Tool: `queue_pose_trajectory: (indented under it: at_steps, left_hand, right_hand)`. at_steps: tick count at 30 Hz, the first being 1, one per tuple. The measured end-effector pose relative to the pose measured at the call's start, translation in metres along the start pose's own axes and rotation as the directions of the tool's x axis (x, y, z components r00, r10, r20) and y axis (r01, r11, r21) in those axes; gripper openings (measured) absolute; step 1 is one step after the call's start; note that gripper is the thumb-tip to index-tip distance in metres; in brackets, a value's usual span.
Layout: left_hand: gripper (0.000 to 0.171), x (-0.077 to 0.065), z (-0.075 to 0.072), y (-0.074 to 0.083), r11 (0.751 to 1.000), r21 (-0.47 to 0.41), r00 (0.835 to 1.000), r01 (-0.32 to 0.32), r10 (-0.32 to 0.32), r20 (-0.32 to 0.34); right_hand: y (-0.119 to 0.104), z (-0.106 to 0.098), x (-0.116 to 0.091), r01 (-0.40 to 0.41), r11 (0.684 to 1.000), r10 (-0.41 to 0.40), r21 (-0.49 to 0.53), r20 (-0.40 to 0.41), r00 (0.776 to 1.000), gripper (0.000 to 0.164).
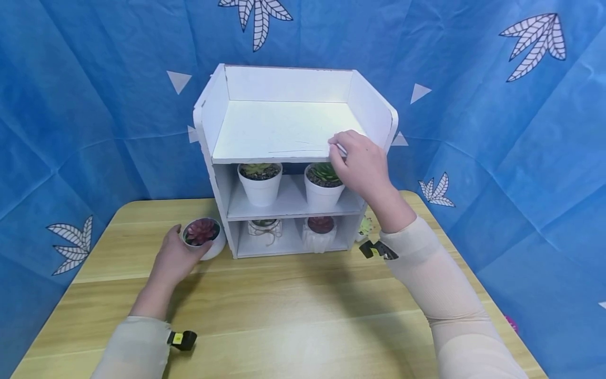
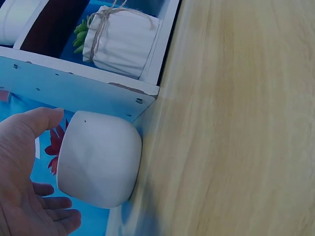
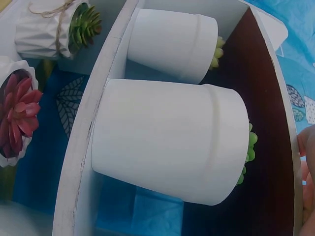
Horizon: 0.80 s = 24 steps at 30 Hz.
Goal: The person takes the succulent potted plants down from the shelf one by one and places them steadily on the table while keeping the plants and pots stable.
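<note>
On the table at the left of the shelf, my left hand (image 1: pixel 177 256) is at a rounded white pot (image 2: pixel 101 160) with a dark red succulent (image 1: pixel 201 231). In the left wrist view the thumb reaches over the plant side, with the other fingers spread apart below. My right hand (image 1: pixel 361 162), fingers loosely bent, is at the front edge of the white shelf's top board (image 1: pixel 284 131). Under it on the middle level stands a white pot (image 3: pixel 167 140) with a green succulent. Another white pot (image 1: pixel 260 189) with a pale green plant is to its left.
The bottom level holds a white pot tied with twine (image 2: pixel 123 42) and a ribbed white pot (image 1: pixel 320 239) with a red succulent. A pale green plant (image 1: pixel 365 227) shows beyond the shelf's right side. Blue patterned cloth (image 1: pixel 118 105) hangs behind the wooden table (image 1: pixel 265 321).
</note>
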<state>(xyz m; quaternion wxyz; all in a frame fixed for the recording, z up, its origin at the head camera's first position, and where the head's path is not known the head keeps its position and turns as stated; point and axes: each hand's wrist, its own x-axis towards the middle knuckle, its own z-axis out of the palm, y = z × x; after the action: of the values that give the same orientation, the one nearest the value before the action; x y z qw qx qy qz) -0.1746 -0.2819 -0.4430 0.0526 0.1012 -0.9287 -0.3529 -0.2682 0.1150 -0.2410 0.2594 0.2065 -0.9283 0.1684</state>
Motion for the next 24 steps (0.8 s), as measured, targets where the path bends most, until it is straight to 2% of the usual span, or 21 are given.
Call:
queue_pose_trajectory:
  at_steps: [8, 15, 24]
  left_hand:
    - [0.105, -0.003, -0.006, 0.008, 0.999, 0.024, 0.999, -0.035, 0.036, -0.031]
    - [0.102, -0.006, -0.011, 0.016, 0.998, 0.047, 0.998, -0.041, 0.043, -0.049]
    - [0.097, -0.009, -0.021, 0.03, 0.994, 0.083, 0.992, -0.074, 0.081, -0.096]
  right_hand:
    - [0.002, 0.002, 0.001, 0.003, 1.0, -0.003, -0.004, -0.005, 1.0, 0.041]
    - [0.0, 0.0, 0.0, 0.005, 1.0, -0.005, 0.0, -0.003, 1.0, 0.041]
    - [-0.001, -0.001, -0.001, 0.003, 1.0, -0.003, -0.006, -0.001, 1.0, 0.041]
